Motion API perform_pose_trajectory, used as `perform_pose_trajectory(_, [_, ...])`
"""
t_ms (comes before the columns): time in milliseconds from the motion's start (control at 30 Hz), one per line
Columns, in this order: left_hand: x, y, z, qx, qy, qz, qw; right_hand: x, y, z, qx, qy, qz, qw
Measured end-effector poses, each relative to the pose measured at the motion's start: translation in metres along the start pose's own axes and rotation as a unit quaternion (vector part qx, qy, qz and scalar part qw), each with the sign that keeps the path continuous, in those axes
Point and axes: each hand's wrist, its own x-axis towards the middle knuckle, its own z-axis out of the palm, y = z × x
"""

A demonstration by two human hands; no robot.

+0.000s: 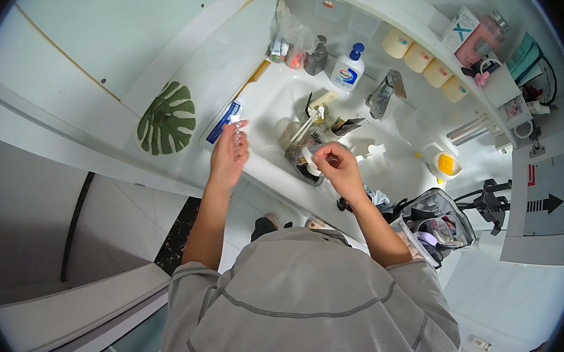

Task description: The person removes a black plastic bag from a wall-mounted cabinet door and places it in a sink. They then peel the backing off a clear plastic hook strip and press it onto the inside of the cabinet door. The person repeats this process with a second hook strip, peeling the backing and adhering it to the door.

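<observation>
White-walled, the washroom had a pale basin (269,105) before the person, a shelf (409,23) along its far right side and a green leaf shape (166,119) to the left.

By my judgement, sorting of small washroom things was partway along. At least 2 white sticks (305,128) already stood among the clutter in the middle of the basin; a clear ribbed piece (238,139) was in the left hand (228,157), not yet set down, and other loose things remained unsorted.

That 1 clear piece was held upright above the near left edge of the basin, the left fingers closed around it. Thumb and forefinger of the right hand (339,167) were drawn close together over 1 see-through container (310,177); whether they pinched anything could not be told.

Counted around them were 1 blue and white box (220,125) on the left, 2 pump bottles on the far side, white (347,74) and grey (316,58), 4 cream cups (417,58) on the far right, 1 tap (382,97), and 1 open bag (456,214) at the near right.
</observation>
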Motion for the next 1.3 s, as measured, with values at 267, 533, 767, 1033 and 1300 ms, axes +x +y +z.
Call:
perform_pose_trajectory(267, [-0.042, 0.005, 0.107, -0.189, -0.241, -0.1, 0.947, 0.002, -0.118, 0.004, -0.183, 0.076, -0.275, 0.941])
perform_pose_trajectory(533, [-0.061, 0.006, 0.16, -0.138, -0.245, -0.019, 0.959, -0.009, -0.16, -0.013, -0.392, 0.167, -0.493, 0.759])
perform_pose_trajectory(767, [-0.057, -0.001, 0.179, -0.115, -0.392, 0.037, 0.912, -0.015, -0.176, -0.014, -0.457, 0.188, -0.561, 0.663])
perform_pose_trajectory(1033, [-0.06, -0.002, 0.187, -0.117, -0.399, 0.052, 0.908, -0.015, -0.181, -0.019, -0.467, 0.195, -0.579, 0.639])
perform_pose_trajectory(1300, [-0.061, 0.0, 0.188, -0.129, -0.389, 0.06, 0.91, -0.015, -0.187, -0.02, -0.459, 0.192, -0.604, 0.622])
